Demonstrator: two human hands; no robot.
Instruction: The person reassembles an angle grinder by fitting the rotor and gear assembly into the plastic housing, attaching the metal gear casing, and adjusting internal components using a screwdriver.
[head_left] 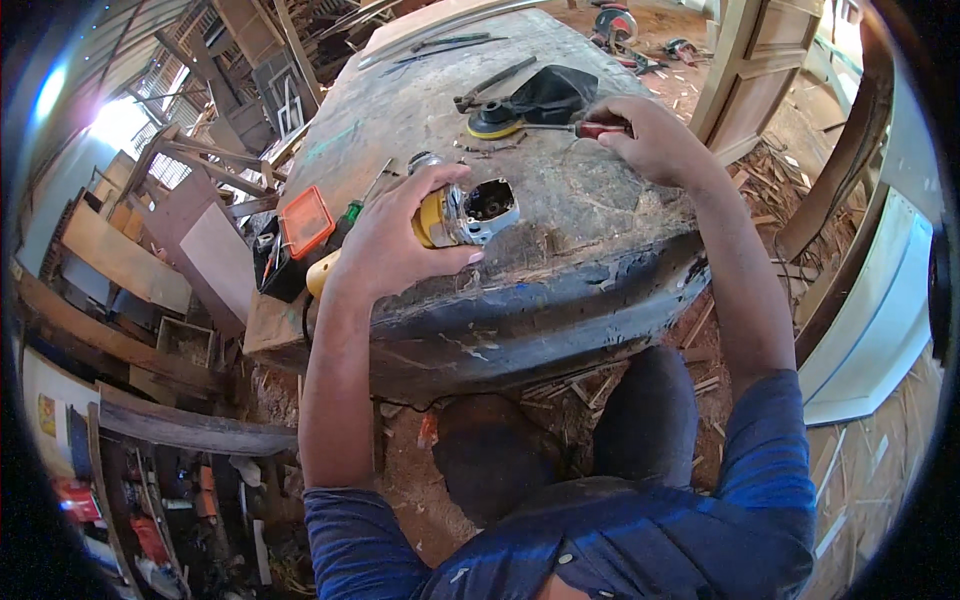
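Note:
My left hand [385, 230] is wrapped round a yellow power tool, apparently an angle grinder [432, 220], on the near part of the worn workbench [570, 230]. The tool's silver head housing is open, showing a dark, greasy hollow. Over at the right, my right hand [655, 140] grips a screwdriver by its red handle [592, 130]. The screwdriver's shaft points left, toward a round pad with a yellow edge [492, 122]. Behind the pad lie a black cloth or bag [556, 90] and a dark hammer-like tool [495, 84].
Left of the grinder stand a black box with an orange lid [306, 220] and a green-handled screwdriver [350, 213]. Long thin tools [440, 46] lie at the bench's far end. A wooden panelled door [765, 70] rises on the right. Wood scraps cover the floor.

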